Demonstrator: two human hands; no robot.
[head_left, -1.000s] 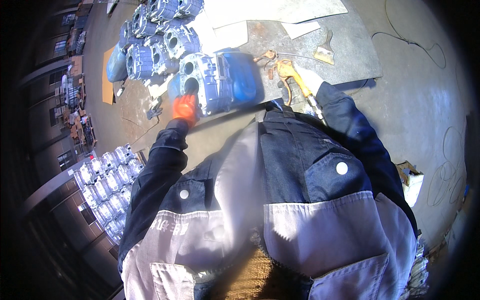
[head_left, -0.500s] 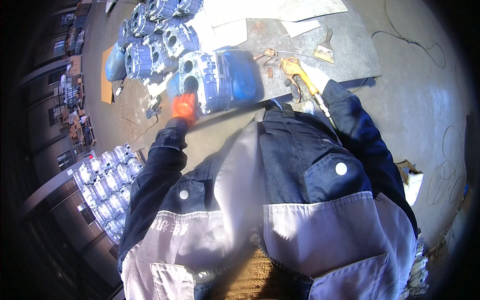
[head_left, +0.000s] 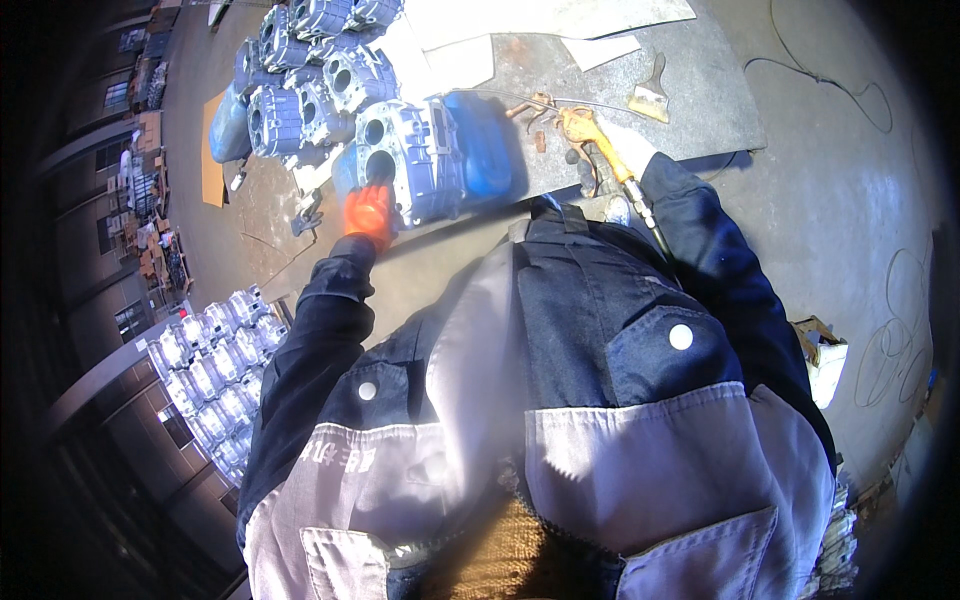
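Orange-gloved left hand pressed against near face of blue-tinted metal housing, fingers spread flat, nothing clasped. Housing standing at near left edge of grey workbench. Right hand closed around orange-handled tool near bench's near edge, its hose trailing back over dark sleeve. Brush further in, toward far right corner. More housings grouped past bench's left edge; stacked castings on floor, well apart.

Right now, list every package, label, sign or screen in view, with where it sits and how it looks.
Open box: floor, at the person's right; small, white and tan.
Flat cardboard sheet: floor, far left of the blue casings; tan rectangle.
Jacket print: left chest of the jacket; faint pale marks.
No screens or signs.
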